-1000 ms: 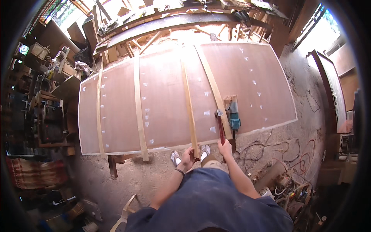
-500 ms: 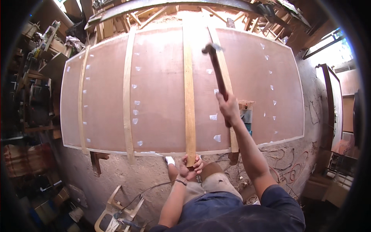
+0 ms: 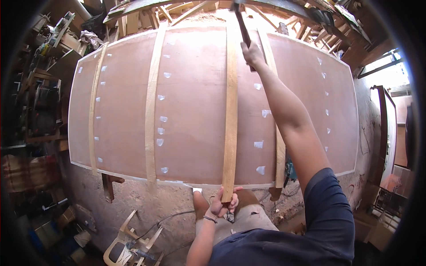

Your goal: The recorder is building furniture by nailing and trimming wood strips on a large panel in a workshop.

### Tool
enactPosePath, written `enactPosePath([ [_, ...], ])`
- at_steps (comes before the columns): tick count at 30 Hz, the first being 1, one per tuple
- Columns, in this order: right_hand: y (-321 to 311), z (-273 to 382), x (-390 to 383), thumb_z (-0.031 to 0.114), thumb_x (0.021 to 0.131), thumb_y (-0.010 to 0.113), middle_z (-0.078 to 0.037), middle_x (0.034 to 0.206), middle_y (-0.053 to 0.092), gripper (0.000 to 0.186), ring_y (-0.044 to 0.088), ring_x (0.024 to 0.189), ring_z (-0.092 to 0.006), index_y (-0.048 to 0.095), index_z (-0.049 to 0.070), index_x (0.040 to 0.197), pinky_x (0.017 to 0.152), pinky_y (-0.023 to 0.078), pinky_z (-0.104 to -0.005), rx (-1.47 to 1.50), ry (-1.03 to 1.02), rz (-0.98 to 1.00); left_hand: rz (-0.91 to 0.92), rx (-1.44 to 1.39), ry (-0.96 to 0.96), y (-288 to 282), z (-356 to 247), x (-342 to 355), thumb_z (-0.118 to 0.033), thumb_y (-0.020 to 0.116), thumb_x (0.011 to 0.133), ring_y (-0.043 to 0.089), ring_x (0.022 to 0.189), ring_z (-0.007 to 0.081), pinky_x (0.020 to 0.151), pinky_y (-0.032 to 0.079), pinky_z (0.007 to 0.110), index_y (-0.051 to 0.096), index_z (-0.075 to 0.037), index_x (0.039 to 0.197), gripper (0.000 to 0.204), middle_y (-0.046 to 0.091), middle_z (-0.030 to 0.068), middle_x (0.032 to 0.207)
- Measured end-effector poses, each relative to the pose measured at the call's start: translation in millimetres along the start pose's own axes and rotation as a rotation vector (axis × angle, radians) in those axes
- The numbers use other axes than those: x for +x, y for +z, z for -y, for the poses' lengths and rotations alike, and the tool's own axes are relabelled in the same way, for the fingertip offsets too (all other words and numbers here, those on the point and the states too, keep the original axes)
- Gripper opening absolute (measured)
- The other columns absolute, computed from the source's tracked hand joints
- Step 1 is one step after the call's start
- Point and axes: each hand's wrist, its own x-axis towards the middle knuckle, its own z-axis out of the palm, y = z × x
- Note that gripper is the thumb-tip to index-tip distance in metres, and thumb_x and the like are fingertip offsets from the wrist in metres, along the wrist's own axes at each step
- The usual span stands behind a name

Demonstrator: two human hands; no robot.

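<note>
A long, light wooden strip (image 3: 230, 102) runs from front to back over a large pinkish-brown board (image 3: 191, 111). At its near end, which juts past the board's front edge, my left hand (image 3: 217, 206) is closed around the wood. My right hand (image 3: 254, 56) grips the handle of a hammer (image 3: 242, 25), arm stretched out over the far part of the board. The hammer's head is partly cut off by the picture's top edge. Three more strips lie across the board: one at far left (image 3: 92, 111), one left of the middle (image 3: 150, 111), one partly behind my right forearm (image 3: 279, 155).
Whitish patches dot the board in rows. A teal tool (image 3: 289, 170) shows partly beside my right arm. A pale plastic chair (image 3: 128, 244) with a power tool on it stands at lower left. Scrap timber (image 3: 186, 15) lies behind the board. A cable (image 3: 175, 216) crosses the floor.
My right hand and the hammer have moved farther away toward the top edge. My left hand still holds the strip's near end. The whole view has shifted slightly.
</note>
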Motion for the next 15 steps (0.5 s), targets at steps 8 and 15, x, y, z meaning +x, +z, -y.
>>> enactPosePath([
  [8, 11.7, 33.9, 0.4, 0.035, 0.096, 0.053, -0.018, 0.074, 0.068, 0.047, 0.068, 0.06, -0.0273, 0.056, -0.008, 0.114, 0.056, 0.054, -0.0409, 0.047, 0.033, -0.035, -0.233, 0.187, -0.096, -6.0, -12.8, -16.4, -0.056, 0.037, 0.101, 0.051, 0.064, 0.011, 0.049, 0.045, 0.023, 0.039, 0.001, 0.142, 0.07, 0.052, 0.0044, 0.081],
  [15, -6.3, 29.3, 32.7, 0.036, 0.099, 0.05, -0.015, 0.07, 0.064, 0.043, 0.066, 0.058, -0.025, 0.06, -0.005, 0.103, 0.053, 0.052, -0.0418, -0.121, 0.17, 0.186, -0.318, 0.393, -0.052, -8.7, -0.4, -5.9, -0.045, 0.049, 0.101, 0.045, 0.06, 0.0075, 0.052, 0.044, 0.022, 0.046, -0.001, 0.135, 0.055, 0.047, -0.0008, 0.073],
])
